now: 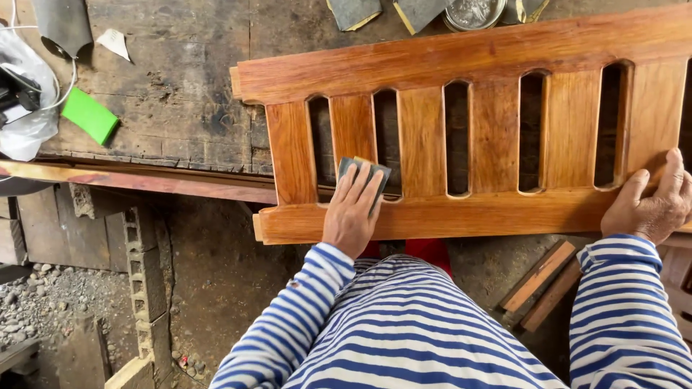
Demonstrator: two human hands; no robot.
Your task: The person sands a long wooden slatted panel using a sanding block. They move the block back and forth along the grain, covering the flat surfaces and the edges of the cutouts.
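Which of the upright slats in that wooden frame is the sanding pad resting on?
The second slat from the left: the grey sanding pad under the left hand lies on its lower end. The other slats are bare.

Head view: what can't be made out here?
- Slatted wooden panel: right end cut off by the frame edge.
- Sanding pad: mostly hidden under left hand.
- Round tin: cut by the top edge.
- Right hand: palm side hidden against the panel.
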